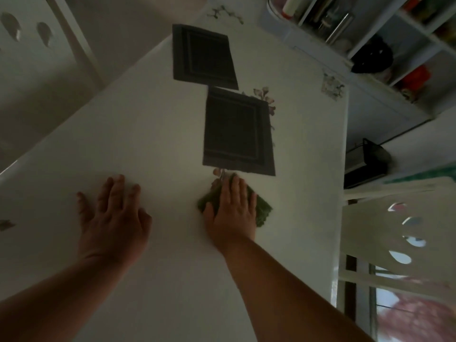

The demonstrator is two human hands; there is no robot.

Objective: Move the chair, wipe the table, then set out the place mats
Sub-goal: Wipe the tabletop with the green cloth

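A white table (148, 124) with small flower prints fills the view. Two dark square place mats lie on it: one (203, 55) farther away, one (238, 130) nearer, corner to corner. My right hand (233, 208) presses flat on a crumpled green cloth (261, 211) just in front of the nearer mat. My left hand (114, 215) rests flat on the bare table, fingers spread, holding nothing. A white chair (394, 218) with teardrop cut-outs in its back stands at the table's right edge.
Another white chair back (32, 33) shows at the upper left. White shelves (399, 45) with jars and dark objects stand beyond the table at the upper right. A black box (367, 161) sits low by the right edge.
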